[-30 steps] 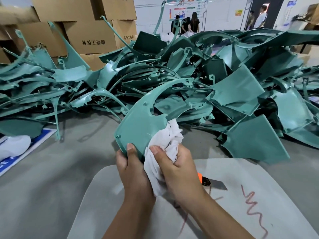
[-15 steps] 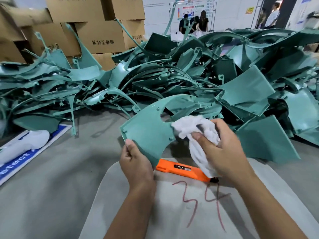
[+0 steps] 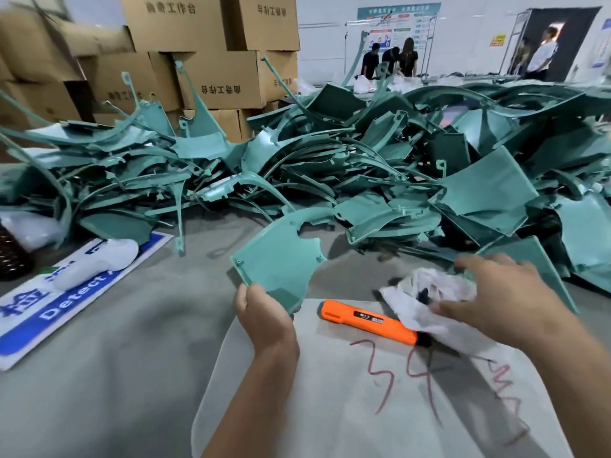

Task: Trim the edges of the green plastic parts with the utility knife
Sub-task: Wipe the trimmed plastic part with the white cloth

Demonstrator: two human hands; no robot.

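My left hand [image 3: 264,317] grips the lower corner of a curved green plastic part [image 3: 281,256] and holds it upright above the table. An orange utility knife [image 3: 367,322] lies flat on a white mat [image 3: 330,408], just right of that hand. A crumpled white cloth [image 3: 429,299] lies over the knife's right end. My right hand [image 3: 492,299] hovers over the cloth with fingers spread; it is blurred, and touching the cloth at most lightly.
A big heap of green plastic parts [image 3: 380,173] covers the table behind. Cardboard boxes [image 3: 211,67] are stacked at the back left. A blue and white sign [image 3: 66,292] with a white object [image 3: 99,262] on it lies at the left. People stand far off.
My right hand has carried the white cloth off the green part, moved it right and down, and released it by the knife. The left hand still holds the part.
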